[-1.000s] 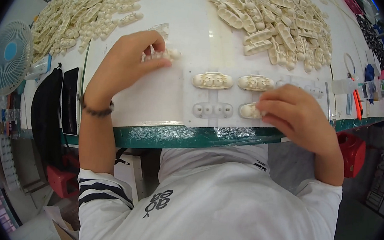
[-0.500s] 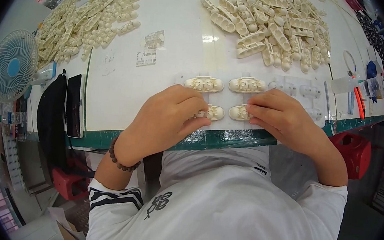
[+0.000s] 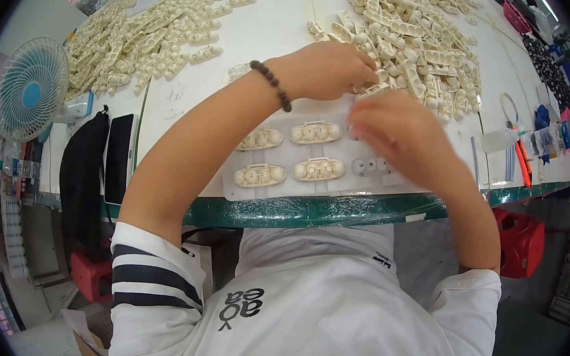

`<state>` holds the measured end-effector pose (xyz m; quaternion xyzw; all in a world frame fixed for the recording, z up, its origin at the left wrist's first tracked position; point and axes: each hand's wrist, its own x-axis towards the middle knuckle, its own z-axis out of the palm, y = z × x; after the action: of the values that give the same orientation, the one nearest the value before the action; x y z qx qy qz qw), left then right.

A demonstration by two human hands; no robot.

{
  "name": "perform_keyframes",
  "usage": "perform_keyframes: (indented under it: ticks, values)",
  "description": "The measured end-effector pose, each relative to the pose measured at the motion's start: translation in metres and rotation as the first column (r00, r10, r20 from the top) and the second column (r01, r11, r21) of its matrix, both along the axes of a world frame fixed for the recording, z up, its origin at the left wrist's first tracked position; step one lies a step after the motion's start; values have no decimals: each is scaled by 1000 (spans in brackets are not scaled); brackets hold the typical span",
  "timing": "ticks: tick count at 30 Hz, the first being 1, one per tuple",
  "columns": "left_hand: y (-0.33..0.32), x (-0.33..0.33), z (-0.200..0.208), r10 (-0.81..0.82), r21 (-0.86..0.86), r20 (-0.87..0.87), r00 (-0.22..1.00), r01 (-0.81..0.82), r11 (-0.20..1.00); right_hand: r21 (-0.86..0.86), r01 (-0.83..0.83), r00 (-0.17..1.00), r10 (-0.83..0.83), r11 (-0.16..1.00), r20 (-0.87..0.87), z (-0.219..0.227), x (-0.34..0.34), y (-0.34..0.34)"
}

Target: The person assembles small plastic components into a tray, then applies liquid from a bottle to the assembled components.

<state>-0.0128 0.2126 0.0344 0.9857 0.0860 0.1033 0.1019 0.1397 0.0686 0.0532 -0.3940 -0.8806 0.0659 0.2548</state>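
My left hand (image 3: 328, 72) reaches across to the near edge of a heap of cream plastic parts (image 3: 407, 52), its fingers bent and closed on one cream plastic part (image 3: 375, 89). Close beside it, my right hand (image 3: 402, 134) is smeared by motion, so its fingers and anything in them cannot be made out. Under my arms lies a translucent tray (image 3: 276, 194) with shaped seats. Several long, rounded cream parts sit in it, among them one at the front (image 3: 319, 169) and one behind it (image 3: 316, 133). My right forearm partly hides the clear seats (image 3: 368, 166) on the right.
A second spread of cream parts (image 3: 148, 34) covers the far left of the table. Along the left edge are a phone (image 3: 118, 158), a black pouch (image 3: 82, 172) and a fan (image 3: 30, 94). An orange cutter (image 3: 523, 163) lies right. Red stools (image 3: 520, 245) stand below.
Both hands have left the front parts in the tray and moved up to the heap. The tray has shifted left. A cream part is now between my left fingers.
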Motion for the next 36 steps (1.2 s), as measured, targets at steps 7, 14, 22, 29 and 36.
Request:
perform_keyframes:
  ticks: [7, 14, 22, 29, 36]
  values:
    - [-3, -38, 13, 135, 159, -131, 982, -113, 981, -158, 187, 965, -151, 970, 215, -5, 27, 35]
    - [0, -76, 1, 146, 153, 36, 989, -150, 977, -220, 142, 926, -51, 965, 373, -2, 13, 61]
    - [-3, -94, 2, 463, -502, -150, 873, -471, 726, -123, -71, 993, 83, 990, 88, -11, 7, 70]
    - [-11, -111, -13, 381, -537, 68, 922, -288, 793, -187, -99, 989, 117, 977, 88, -13, 27, 69]
    - [-17, -117, -2, 533, -449, -16, 846, -482, 752, -168, 139, 988, -126, 976, 90, 3, 28, 65]
